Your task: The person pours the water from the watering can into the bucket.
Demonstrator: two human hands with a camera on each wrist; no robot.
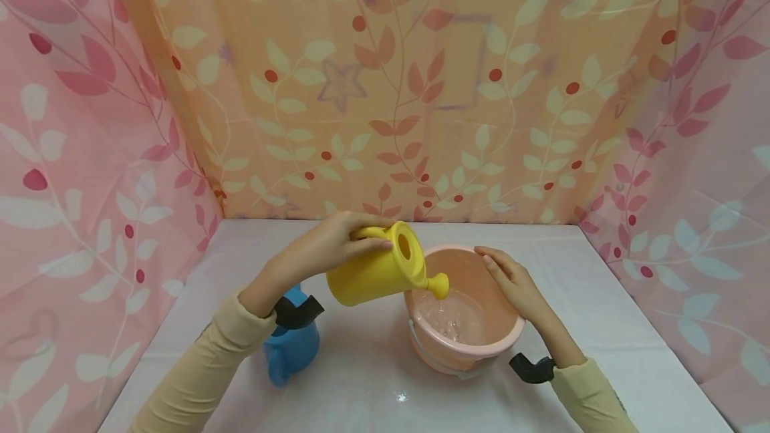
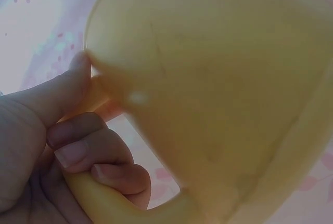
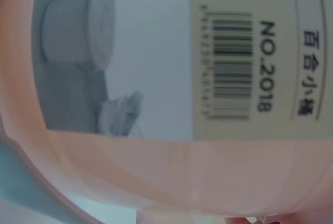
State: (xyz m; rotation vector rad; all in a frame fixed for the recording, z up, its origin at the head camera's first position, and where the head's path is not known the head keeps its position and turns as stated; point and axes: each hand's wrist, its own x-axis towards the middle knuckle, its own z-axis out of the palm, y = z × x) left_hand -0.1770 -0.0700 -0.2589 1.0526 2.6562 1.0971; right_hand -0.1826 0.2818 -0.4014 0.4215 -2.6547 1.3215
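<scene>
My left hand (image 1: 355, 242) grips the handle of a yellow watering can (image 1: 373, 276), tilted with its spout over a pink bucket (image 1: 442, 353). Water (image 1: 448, 319) falls from the spout into the bucket, where more water lies on the bottom. In the left wrist view, fingers curl round the yellow handle (image 2: 99, 195) and the thumb presses the can's body. At the bucket's right side, my right hand (image 1: 511, 282) holds the rim, fingers reaching along it. The right wrist view is mostly filled by the bucket's wall (image 3: 171, 172) and its printed label (image 3: 223, 63).
A blue watering can (image 1: 295, 349) stands on the table left of the bucket, partly hidden behind the left wrist and its black strap (image 1: 299, 313). The white table (image 1: 361, 379) is bordered by patterned curtains (image 1: 391, 85) at the back and both sides.
</scene>
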